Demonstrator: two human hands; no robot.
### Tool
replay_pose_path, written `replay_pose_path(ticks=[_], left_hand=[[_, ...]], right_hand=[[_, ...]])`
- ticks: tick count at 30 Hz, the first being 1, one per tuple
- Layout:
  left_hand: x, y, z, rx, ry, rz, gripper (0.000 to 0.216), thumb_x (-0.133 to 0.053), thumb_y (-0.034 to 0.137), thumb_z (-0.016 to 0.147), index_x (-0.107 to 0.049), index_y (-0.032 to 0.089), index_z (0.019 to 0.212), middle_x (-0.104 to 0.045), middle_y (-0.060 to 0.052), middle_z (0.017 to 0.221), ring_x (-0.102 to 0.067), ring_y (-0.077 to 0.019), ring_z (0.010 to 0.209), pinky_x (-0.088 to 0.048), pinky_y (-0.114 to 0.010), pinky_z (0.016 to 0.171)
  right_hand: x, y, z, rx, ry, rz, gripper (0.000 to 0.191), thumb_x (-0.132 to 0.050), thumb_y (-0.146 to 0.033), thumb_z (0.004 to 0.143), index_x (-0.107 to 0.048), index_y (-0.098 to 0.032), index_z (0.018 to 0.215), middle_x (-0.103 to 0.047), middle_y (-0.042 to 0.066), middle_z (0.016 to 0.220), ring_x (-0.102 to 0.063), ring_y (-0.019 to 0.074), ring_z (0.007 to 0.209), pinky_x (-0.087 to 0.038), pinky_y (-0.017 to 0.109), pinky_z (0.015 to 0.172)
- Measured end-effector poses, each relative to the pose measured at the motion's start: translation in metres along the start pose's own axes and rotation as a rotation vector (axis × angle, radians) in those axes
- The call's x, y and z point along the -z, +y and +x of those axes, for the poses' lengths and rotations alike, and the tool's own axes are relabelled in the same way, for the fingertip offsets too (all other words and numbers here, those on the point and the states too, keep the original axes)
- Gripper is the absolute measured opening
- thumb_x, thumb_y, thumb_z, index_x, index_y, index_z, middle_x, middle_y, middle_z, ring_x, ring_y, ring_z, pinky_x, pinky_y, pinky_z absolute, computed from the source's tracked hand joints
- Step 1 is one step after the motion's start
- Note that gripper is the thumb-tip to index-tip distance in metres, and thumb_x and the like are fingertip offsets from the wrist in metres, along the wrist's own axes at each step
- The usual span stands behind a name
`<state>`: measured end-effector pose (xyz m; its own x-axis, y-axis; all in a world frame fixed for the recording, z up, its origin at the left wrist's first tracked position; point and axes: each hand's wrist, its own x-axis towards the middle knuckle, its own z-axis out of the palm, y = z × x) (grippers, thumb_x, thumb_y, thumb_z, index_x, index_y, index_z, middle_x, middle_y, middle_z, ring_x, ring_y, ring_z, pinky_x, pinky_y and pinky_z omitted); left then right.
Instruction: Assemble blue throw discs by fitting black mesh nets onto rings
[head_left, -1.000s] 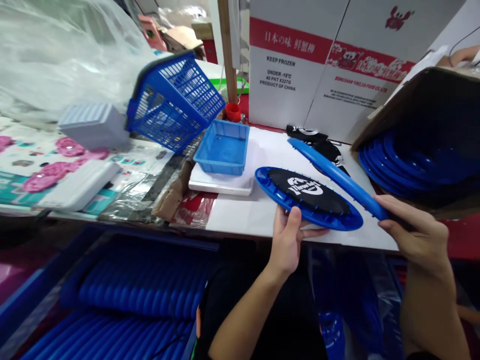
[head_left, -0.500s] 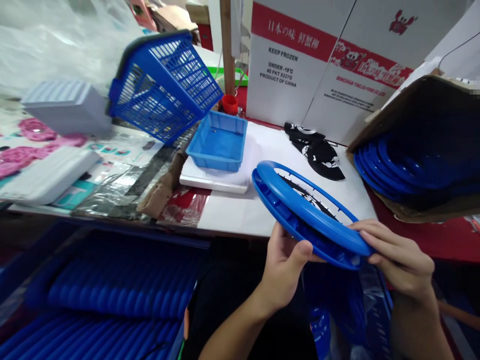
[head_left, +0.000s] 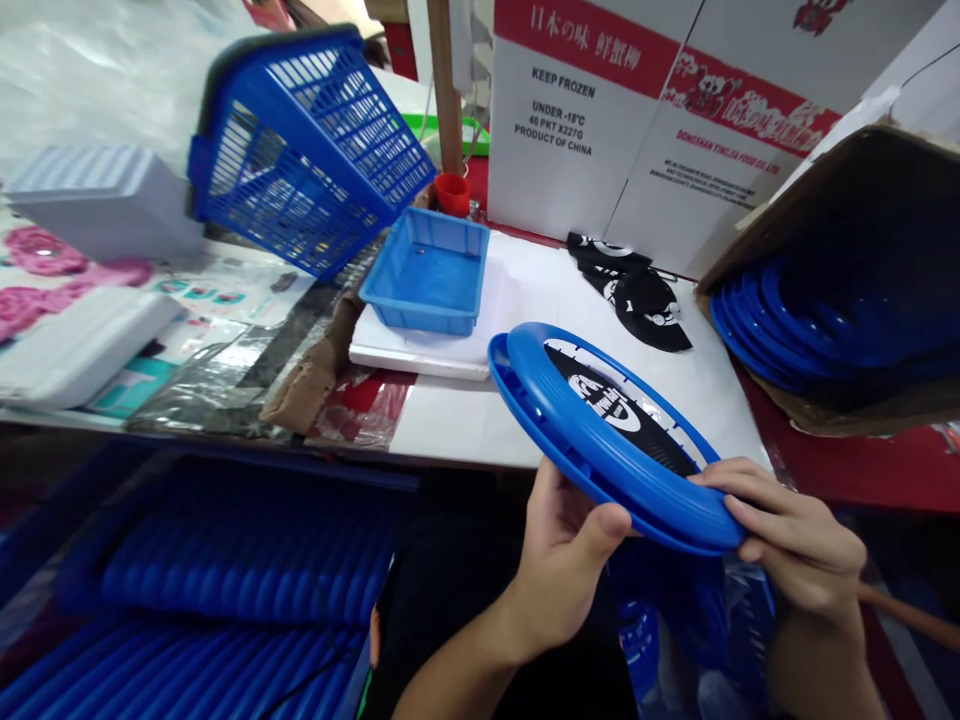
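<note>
Over the table's front edge, two blue plastic rings (head_left: 626, 448) are held one on top of the other, like the halves of a flying disc. They tilt down to the right, with a gap at their left side. A black piece with white print (head_left: 611, 405) shows through the middle opening. My left hand (head_left: 562, 545) supports the rings from below, thumb near the rim, its other fingers partly hidden underneath. My right hand (head_left: 795, 530) pinches their right end, fingers on top and thumb below. More black printed pieces (head_left: 645, 300) lie on the white sheet behind.
At right, a cardboard box (head_left: 817, 420) on its side contains several blue rings (head_left: 772, 320). A light-blue tray (head_left: 427, 285) sits left of centre beside a tilted blue basket (head_left: 315, 150). Rows of blue rings (head_left: 247, 570) lie below the table. A white carton (head_left: 585, 120) stands behind.
The rings have tipped toward me, so more of the black printed middle shows, and the gap between them looks narrower. Both hands keep their hold. The camera view has shifted slightly.
</note>
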<state>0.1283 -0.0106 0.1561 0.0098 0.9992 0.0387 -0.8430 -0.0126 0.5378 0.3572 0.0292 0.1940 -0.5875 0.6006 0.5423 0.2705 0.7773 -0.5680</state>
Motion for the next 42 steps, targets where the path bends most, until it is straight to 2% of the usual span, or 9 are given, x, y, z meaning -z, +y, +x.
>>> replay_pose_path(ticks=[5, 14, 18, 23, 28, 31, 38, 42], left_hand=[[0.0005, -0.0001, -0.0013, -0.024, 0.02, 0.028, 0.049, -0.086, 0.056, 0.089, -0.073, 0.026, 0.125, -0.082, -0.008, 0.11, -0.081, -0.0279, 0.096, -0.07, -0.043, 0.087], [0.0007, 0.0007, -0.0044, 0.071, 0.009, 0.014, 0.06, -0.086, 0.061, 0.087, -0.07, 0.028, 0.135, -0.081, -0.009, 0.106, -0.082, -0.0299, 0.087, -0.072, -0.045, 0.075], [0.0031, 0.0007, -0.0067, 0.08, -0.003, 0.026, 0.054, -0.084, 0.06, 0.089, -0.07, 0.028, 0.129, -0.081, -0.007, 0.099, -0.081, -0.0283, 0.085, -0.071, -0.041, 0.072], [0.0047, 0.001, -0.008, 0.097, 0.025, 0.045, 0.054, -0.086, 0.061, 0.087, -0.071, 0.025, 0.125, -0.079, -0.008, 0.096, -0.081, -0.0335, 0.094, -0.072, -0.044, 0.075], [0.0043, 0.0022, -0.0087, 0.114, 0.017, 0.051, 0.059, -0.084, 0.062, 0.088, -0.069, 0.025, 0.131, -0.079, -0.009, 0.099, -0.08, -0.0273, 0.077, -0.07, -0.039, 0.065], [0.0044, 0.003, -0.009, 0.112, 0.01, 0.039, 0.057, -0.084, 0.061, 0.088, -0.068, 0.024, 0.127, -0.08, -0.008, 0.097, -0.079, -0.0243, 0.072, -0.07, -0.037, 0.064], [0.0036, 0.0042, -0.009, 0.134, -0.011, -0.007, 0.056, -0.084, 0.061, 0.089, -0.065, 0.023, 0.126, -0.08, -0.007, 0.095, -0.08, -0.0239, 0.068, -0.069, -0.035, 0.06], [0.0035, 0.0037, -0.0078, 0.139, 0.002, -0.002, 0.06, -0.084, 0.063, 0.088, -0.064, 0.023, 0.127, -0.08, -0.007, 0.096, -0.081, -0.0261, 0.074, -0.07, -0.035, 0.062]], right_hand=[[0.0005, -0.0023, 0.0034, -0.001, -0.001, 0.0, 0.039, -0.068, -0.031, 0.106, -0.072, -0.033, 0.145, -0.083, 0.013, 0.118, -0.079, 0.0301, 0.096, -0.067, 0.048, 0.072], [0.0036, -0.0019, 0.0049, 0.019, -0.041, -0.007, 0.041, -0.066, -0.031, 0.107, -0.07, -0.035, 0.148, -0.084, 0.012, 0.118, -0.079, 0.0289, 0.096, -0.067, 0.045, 0.073], [0.0045, -0.001, 0.0034, 0.016, -0.057, -0.015, 0.041, -0.064, -0.032, 0.108, -0.068, -0.036, 0.149, -0.083, 0.011, 0.12, -0.079, 0.0267, 0.1, -0.067, 0.043, 0.078], [0.006, -0.0009, 0.0039, 0.015, -0.073, -0.023, 0.042, -0.062, -0.032, 0.109, -0.066, -0.038, 0.151, -0.083, 0.011, 0.12, -0.079, 0.027, 0.1, -0.067, 0.043, 0.077], [0.0072, -0.0007, 0.0062, 0.014, -0.091, -0.011, 0.042, -0.063, -0.032, 0.109, -0.066, -0.038, 0.151, -0.083, 0.011, 0.119, -0.079, 0.0271, 0.099, -0.068, 0.043, 0.077], [0.0061, -0.0005, 0.0065, 0.01, -0.078, 0.001, 0.041, -0.063, -0.033, 0.109, -0.068, -0.038, 0.149, -0.083, 0.011, 0.118, -0.079, 0.0276, 0.098, -0.068, 0.044, 0.075], [0.006, -0.004, 0.0076, 0.015, -0.07, -0.004, 0.041, -0.064, -0.032, 0.108, -0.069, -0.036, 0.149, -0.083, 0.01, 0.119, -0.079, 0.0265, 0.097, -0.067, 0.041, 0.076], [0.0084, -0.0074, 0.0072, 0.007, -0.085, -0.028, 0.042, -0.062, -0.032, 0.108, -0.067, -0.037, 0.15, -0.082, 0.009, 0.122, -0.079, 0.0269, 0.099, -0.067, 0.041, 0.077]])
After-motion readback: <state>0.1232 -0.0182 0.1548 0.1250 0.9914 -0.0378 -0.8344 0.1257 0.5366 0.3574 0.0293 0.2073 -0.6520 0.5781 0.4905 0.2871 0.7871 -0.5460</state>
